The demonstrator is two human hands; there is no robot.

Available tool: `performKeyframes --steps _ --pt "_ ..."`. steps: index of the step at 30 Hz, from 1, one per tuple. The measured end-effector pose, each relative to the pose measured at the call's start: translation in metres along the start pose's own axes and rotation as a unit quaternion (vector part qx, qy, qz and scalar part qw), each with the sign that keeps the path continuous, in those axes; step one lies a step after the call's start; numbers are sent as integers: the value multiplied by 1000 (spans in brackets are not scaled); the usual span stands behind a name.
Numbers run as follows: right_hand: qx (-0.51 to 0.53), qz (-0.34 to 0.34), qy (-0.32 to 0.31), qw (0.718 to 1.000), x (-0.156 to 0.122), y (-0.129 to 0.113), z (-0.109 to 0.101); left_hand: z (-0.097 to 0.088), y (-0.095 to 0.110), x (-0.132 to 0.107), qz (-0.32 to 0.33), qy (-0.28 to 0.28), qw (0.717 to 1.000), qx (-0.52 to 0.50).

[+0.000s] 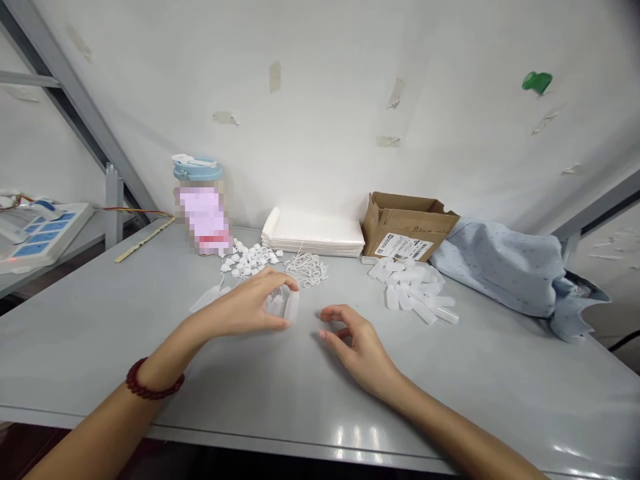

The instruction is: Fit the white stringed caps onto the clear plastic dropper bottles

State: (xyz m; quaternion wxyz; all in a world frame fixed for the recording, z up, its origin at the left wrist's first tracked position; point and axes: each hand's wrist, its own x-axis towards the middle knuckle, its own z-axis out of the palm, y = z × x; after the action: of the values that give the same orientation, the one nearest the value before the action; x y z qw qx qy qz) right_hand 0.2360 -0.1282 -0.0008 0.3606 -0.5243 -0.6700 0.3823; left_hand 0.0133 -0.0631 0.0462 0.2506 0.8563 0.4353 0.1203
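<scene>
My left hand (250, 307) rests on the grey table (100, 333) with its fingers curled round a small clear plastic piece (285, 305). A dark red bead bracelet (150, 383) circles that wrist. My right hand (356, 343) lies a little to the right, palm side inward, fingers loosely bent and apart, with nothing visible in them. Beyond the hands sit a heap of small white plastic caps (250, 260), a tangle of white string loops (306, 269) and a pile of clear plastic tubes (413, 290). One clear flat piece (207, 298) lies left of my left hand.
A stack of white bags (313, 235) and an open cardboard box (407, 227) stand against the white wall. A blue-lidded bottle (200, 203) is back left, a pale blue cloth (510, 273) at the right. A wooden stick (145, 240) and a power strip (43, 233) lie far left.
</scene>
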Motion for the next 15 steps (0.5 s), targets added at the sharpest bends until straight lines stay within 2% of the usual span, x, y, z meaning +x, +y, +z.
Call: performKeyframes --steps 4,10,15 --pt "-44 -28 -15 999 0 0 1 -5 -12 -1 -25 -25 999 11" --pt "-11 -14 -7 1000 1 1 1 4 -12 1 -12 -48 999 6" --pt "12 -8 -8 1000 0 1 1 5 -12 0 -25 -73 997 11"
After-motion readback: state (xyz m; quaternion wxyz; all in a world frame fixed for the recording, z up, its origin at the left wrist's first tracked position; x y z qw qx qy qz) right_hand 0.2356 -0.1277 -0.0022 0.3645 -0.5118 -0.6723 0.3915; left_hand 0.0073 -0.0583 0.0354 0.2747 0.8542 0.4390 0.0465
